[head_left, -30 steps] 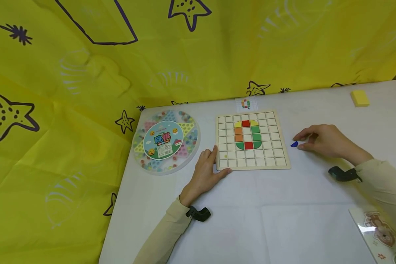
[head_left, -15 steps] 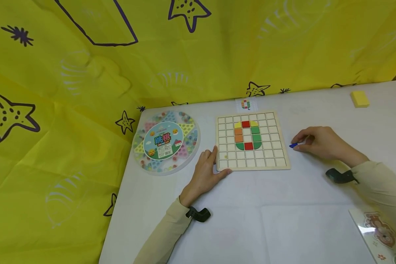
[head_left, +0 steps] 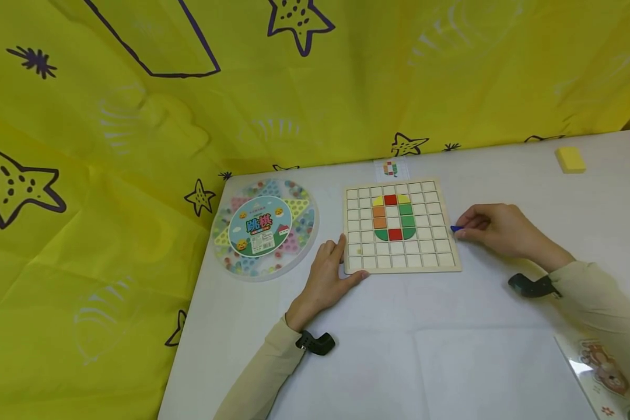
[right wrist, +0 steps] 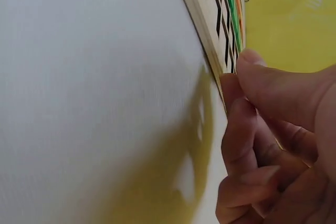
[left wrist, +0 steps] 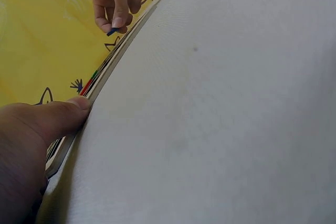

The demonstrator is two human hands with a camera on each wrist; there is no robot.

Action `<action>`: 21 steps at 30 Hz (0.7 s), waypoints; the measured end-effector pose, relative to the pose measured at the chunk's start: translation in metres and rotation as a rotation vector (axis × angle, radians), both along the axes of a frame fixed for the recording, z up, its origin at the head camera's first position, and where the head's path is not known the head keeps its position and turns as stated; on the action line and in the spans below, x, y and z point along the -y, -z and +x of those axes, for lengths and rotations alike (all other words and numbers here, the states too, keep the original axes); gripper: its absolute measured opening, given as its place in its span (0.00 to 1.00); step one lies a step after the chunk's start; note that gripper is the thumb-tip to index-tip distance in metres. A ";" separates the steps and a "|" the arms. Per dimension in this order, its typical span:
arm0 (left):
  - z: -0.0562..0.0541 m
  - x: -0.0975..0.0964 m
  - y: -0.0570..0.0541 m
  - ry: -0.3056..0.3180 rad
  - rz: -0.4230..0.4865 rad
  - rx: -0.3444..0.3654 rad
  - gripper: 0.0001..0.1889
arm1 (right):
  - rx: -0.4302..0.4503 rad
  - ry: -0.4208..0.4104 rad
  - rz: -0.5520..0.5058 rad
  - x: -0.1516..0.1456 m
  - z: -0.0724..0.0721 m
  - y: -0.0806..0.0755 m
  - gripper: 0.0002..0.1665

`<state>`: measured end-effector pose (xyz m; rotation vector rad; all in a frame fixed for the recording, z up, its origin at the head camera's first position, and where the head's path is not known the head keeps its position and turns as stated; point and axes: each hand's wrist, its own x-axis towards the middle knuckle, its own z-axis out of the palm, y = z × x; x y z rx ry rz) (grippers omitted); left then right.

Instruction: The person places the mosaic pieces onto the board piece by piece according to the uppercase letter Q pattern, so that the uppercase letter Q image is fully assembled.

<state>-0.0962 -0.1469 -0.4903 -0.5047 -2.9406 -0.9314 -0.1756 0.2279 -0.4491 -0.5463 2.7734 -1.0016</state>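
Note:
A square wooden grid board (head_left: 429, 245) lies on the white table, its middle filled with a ring of red, yellow, orange and green tiles (head_left: 408, 221). At its near left corner rests my left hand (head_left: 322, 280), index finger along the left side and thumb on the front edge; the left wrist view shows that thumb (left wrist: 68, 111) against the rim. My right hand (head_left: 499, 230) pinches a small blue tile (head_left: 455, 228) between thumb and fingers, right beside the board's right edge. In the right wrist view the fingers hide the tile.
Behind the board lies a pattern card (head_left: 391, 170) picturing a similar coloured ring. A round Chinese checkers box (head_left: 265, 227) stands left, a yellow block (head_left: 570, 160) far right. A clear-covered sheet with cartoon animals (head_left: 588, 373) lies near right. A yellow cloth (head_left: 315, 105) hangs behind.
My right hand has moved left toward the board with the blue tile, which has turned from lying flat in view to edge-on. The left hand stays at the board's corner.

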 end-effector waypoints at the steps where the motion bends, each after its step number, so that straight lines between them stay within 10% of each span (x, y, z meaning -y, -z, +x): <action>1: 0.000 0.000 0.000 0.000 0.000 -0.001 0.51 | -0.003 0.004 -0.013 0.003 0.002 -0.001 0.08; 21: 0.001 0.000 -0.001 0.001 -0.003 -0.003 0.51 | 0.081 0.021 -0.115 0.048 0.016 -0.002 0.08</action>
